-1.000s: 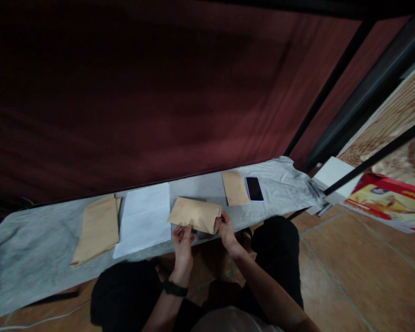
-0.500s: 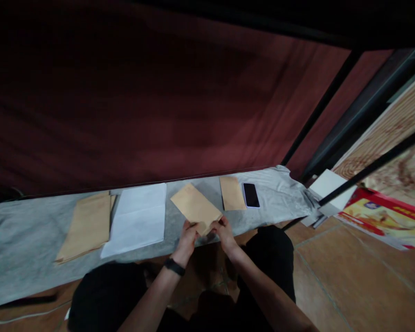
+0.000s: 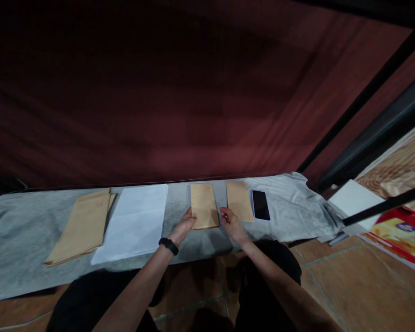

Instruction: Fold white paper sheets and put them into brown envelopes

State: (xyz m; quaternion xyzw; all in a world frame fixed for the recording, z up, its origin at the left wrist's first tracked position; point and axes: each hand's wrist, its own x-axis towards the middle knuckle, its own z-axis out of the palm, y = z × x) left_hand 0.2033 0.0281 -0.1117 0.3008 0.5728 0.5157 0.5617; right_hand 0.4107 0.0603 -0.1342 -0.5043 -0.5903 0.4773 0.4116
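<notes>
A small brown envelope (image 3: 204,205) lies upright in front of me on the grey cloth, its flap edge not clearly visible. My left hand (image 3: 184,225), with a black band on the wrist, pinches its left edge. Beside its right edge is my right hand (image 3: 231,223), fingers apart and loosely curved, a small gap from the paper. Just behind that hand rests a second brown envelope (image 3: 240,199). A phone (image 3: 261,205) with a dark screen lies to its right.
White paper sheets (image 3: 134,216) and a stack of larger brown envelopes (image 3: 79,223) lie on the left of the cloth-covered bench (image 3: 14,249). A dark red panel (image 3: 193,115) rises behind. At right are a black bar (image 3: 387,210) and a red-yellow box (image 3: 406,233).
The envelope has turned from a slant to upright and lowered to the cloth. My right hand has let go of it and moved slightly right. The view has shifted a little.
</notes>
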